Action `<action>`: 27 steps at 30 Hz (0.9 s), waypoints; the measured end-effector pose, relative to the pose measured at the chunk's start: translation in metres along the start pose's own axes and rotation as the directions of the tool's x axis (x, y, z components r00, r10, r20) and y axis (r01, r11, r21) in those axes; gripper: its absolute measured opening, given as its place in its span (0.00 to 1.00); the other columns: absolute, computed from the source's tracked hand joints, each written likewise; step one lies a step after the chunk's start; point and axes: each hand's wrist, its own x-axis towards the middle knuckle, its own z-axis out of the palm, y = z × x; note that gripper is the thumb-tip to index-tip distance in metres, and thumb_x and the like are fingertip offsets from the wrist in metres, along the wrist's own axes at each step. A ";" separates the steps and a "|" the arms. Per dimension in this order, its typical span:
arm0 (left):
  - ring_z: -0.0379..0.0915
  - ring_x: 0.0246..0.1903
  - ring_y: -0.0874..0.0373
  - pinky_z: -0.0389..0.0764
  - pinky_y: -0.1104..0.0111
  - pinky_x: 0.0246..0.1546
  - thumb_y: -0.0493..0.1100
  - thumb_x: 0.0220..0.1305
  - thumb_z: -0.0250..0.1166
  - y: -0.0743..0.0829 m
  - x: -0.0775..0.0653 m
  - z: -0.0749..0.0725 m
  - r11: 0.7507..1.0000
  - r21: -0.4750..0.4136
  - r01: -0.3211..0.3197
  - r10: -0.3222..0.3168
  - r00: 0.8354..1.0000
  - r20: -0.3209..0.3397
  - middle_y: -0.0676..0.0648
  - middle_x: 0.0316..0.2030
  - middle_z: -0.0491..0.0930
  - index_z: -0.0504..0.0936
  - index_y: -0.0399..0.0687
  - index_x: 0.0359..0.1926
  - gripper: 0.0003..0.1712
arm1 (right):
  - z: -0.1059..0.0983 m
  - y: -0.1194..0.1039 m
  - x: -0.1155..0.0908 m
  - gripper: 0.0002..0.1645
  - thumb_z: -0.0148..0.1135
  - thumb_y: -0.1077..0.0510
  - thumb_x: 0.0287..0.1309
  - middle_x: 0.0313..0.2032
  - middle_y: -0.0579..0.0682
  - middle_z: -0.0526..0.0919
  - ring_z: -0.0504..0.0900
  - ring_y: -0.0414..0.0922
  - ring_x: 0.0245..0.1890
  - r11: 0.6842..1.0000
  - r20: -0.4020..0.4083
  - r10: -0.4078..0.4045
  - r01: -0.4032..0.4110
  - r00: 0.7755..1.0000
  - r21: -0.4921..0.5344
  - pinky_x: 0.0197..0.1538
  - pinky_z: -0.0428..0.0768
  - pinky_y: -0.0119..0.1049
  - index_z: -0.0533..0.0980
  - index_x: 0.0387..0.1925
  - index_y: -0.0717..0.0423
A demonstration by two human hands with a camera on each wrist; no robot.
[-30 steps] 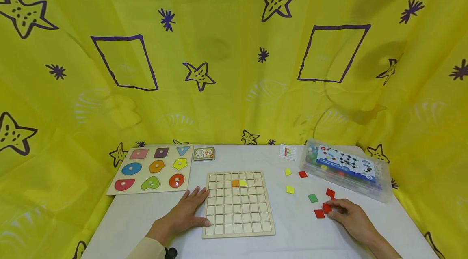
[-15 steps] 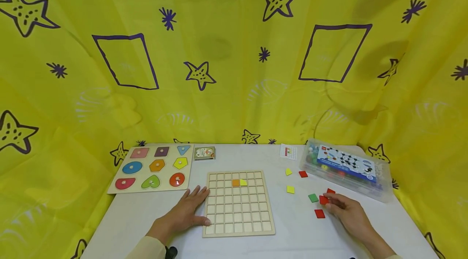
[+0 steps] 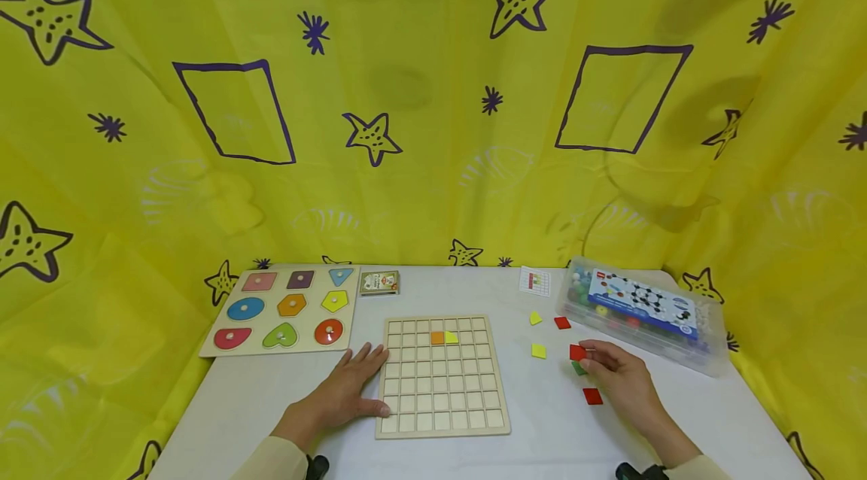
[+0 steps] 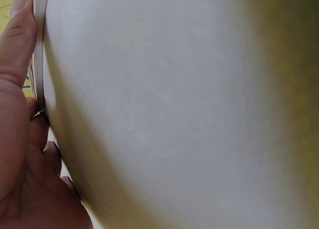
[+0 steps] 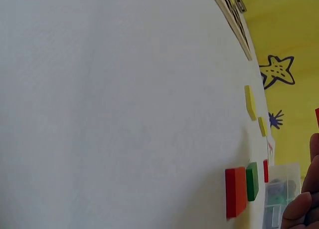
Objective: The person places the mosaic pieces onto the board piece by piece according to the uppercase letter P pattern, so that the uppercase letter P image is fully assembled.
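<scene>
The right hand (image 3: 626, 382) pinches a red tile (image 3: 576, 353) between thumb and fingertips, clear of the table (image 3: 433, 457); in the head view the tile partly covers the green tile (image 3: 579, 368). The left hand (image 3: 345, 390), fingers spread, touches the left edge of the board (image 3: 440, 386). For a sound hold, we would grip lightly by the edges, level the tile, and brace the board against sliding. We note the block-like thickness of the second red tile (image 5: 236, 192). The board appears to be pale wood, gridded with shallow square recesses; an orange tile (image 3: 437, 338) and a yellow tile (image 3: 451, 338), lacking one corner, sit side by side.
</scene>
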 end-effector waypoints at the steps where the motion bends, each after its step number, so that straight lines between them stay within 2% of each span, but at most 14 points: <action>1: 0.44 0.83 0.36 0.40 0.38 0.82 0.66 0.54 0.76 0.000 0.000 0.000 1.000 0.001 -0.002 0.002 1.000 -0.001 0.40 0.82 0.58 0.61 0.42 0.81 0.62 | 0.002 -0.002 0.001 0.22 0.71 0.61 0.68 0.48 0.56 0.90 0.82 0.27 0.40 1.000 0.003 0.007 -0.007 1.000 0.015 0.41 0.86 0.25 0.81 0.61 0.64; 6: 0.44 0.83 0.36 0.40 0.37 0.82 0.66 0.55 0.76 -0.002 0.000 0.000 1.000 -0.001 -0.013 0.013 1.000 -0.008 0.40 0.82 0.58 0.61 0.41 0.81 0.62 | 0.015 -0.010 0.006 0.22 0.70 0.63 0.68 0.48 0.56 0.90 0.82 0.27 0.40 0.998 -0.008 0.020 -0.019 1.000 0.067 0.43 0.87 0.25 0.81 0.61 0.65; 14: 0.43 0.83 0.37 0.39 0.37 0.82 0.66 0.55 0.76 -0.001 0.000 0.000 1.000 -0.010 -0.010 0.010 1.000 -0.005 0.40 0.82 0.58 0.61 0.42 0.81 0.62 | 0.034 -0.024 0.012 0.23 0.72 0.63 0.65 0.44 0.55 0.91 0.83 0.28 0.38 0.995 -0.028 -0.012 0.015 1.000 0.099 0.42 0.86 0.22 0.81 0.60 0.63; 27: 0.44 0.83 0.37 0.40 0.38 0.83 0.67 0.55 0.76 -0.002 0.000 0.001 1.000 -0.001 -0.007 0.007 1.000 -0.009 0.41 0.82 0.58 0.61 0.43 0.81 0.62 | 0.070 -0.054 0.021 0.23 0.71 0.65 0.65 0.48 0.57 0.89 0.85 0.31 0.40 0.971 0.024 -0.034 0.028 0.999 0.239 0.45 0.86 0.23 0.81 0.60 0.66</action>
